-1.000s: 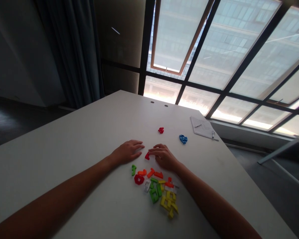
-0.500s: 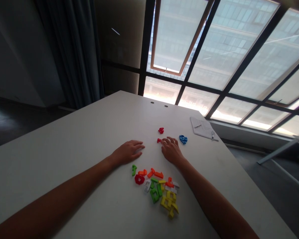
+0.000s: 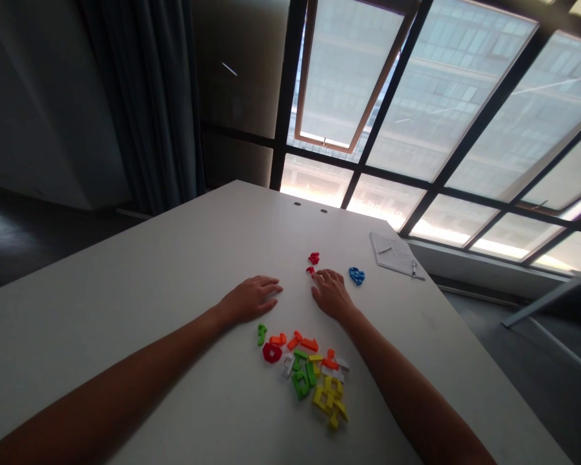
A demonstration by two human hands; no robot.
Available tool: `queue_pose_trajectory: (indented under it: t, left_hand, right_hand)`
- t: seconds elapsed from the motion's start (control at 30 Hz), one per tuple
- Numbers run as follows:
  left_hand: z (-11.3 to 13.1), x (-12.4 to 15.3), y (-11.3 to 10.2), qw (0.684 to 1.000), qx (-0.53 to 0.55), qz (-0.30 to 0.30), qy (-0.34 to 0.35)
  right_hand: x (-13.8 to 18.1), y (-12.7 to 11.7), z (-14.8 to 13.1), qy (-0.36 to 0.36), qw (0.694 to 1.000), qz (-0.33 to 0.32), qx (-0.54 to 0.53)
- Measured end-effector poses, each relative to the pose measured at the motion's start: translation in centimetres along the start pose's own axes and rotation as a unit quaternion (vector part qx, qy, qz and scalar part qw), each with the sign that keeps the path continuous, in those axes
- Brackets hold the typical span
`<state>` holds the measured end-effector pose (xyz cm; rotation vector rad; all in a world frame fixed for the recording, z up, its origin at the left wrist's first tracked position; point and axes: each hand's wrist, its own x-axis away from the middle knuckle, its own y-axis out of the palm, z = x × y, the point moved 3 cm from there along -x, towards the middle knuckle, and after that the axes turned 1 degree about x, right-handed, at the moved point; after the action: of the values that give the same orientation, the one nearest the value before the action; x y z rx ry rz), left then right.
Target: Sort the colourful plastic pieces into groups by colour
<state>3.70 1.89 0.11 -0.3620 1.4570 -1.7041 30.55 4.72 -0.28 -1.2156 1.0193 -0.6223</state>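
Observation:
My left hand (image 3: 252, 299) lies on the white table (image 3: 184, 271) with its fingers stretched out and nothing in it. To its right, my right hand (image 3: 330, 294) rests palm down, fingers apart, its fingertips at a small red plastic piece (image 3: 310, 270) that seems pushed rather than gripped. Just beyond that piece sits a small cluster of red plastic pieces (image 3: 314, 258). A group of blue plastic pieces (image 3: 356, 276) is right of the right hand. Nearer me are loose plastic pieces, some shaped like numerals: green (image 3: 300, 384), orange (image 3: 310, 345), yellow (image 3: 323, 399), white (image 3: 286, 365) and a red ring (image 3: 272, 352).
A sheet of paper (image 3: 392, 255) with pens on it lies at the table's right edge. Two round holes (image 3: 297, 204) are at the far end. Large windows (image 3: 348, 77) stand behind the table, and a dark curtain (image 3: 145, 116) hangs at the left.
My right hand has slid the small red piece slightly away from me, closer to the red cluster. My left hand stays about where it was. The view has tilted slightly.

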Motion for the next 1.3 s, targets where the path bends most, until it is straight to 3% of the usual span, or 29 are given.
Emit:
queue_pose_trajectory:
  t: [0.37, 0.67, 0.83, 1.07, 1.2, 1.3]
  left_hand:
    - [0.0, 0.0, 0.0, 1.000, 0.003, 0.006, 0.000]
    - [-0.4, -0.1, 0.4, 1.000, 0.008, 0.009, 0.008]
    - [-0.2, 0.0, 0.2, 1.000, 0.007, 0.000, 0.005]
    - [-0.2, 0.1, 0.2, 1.000, 0.004, 0.002, 0.004]
    - [-0.1, 0.1, 0.1, 1.000, 0.005, 0.006, 0.007]
    - [0.1, 0.2, -0.1, 1.000, 0.002, 0.006, 0.008]
  right_hand:
    - [-3.6, 1.0, 0.7, 0.032, 0.998, -0.039, 0.022]
    - [-3.0, 1.2, 1.0, 0.046, 0.998, 0.031, -0.006]
    - [-1.4, 0.8, 0.1, -0.021, 0.995, 0.056, -0.075]
    - [2.4, -1.6, -3.5, -0.152, 0.974, 0.017, -0.169]
    - [3.7, -3.5, -5.6, -0.200, 0.942, 0.002, -0.271]
    - [4.0, -4.8, -7.3, -0.249, 0.898, -0.016, -0.361]
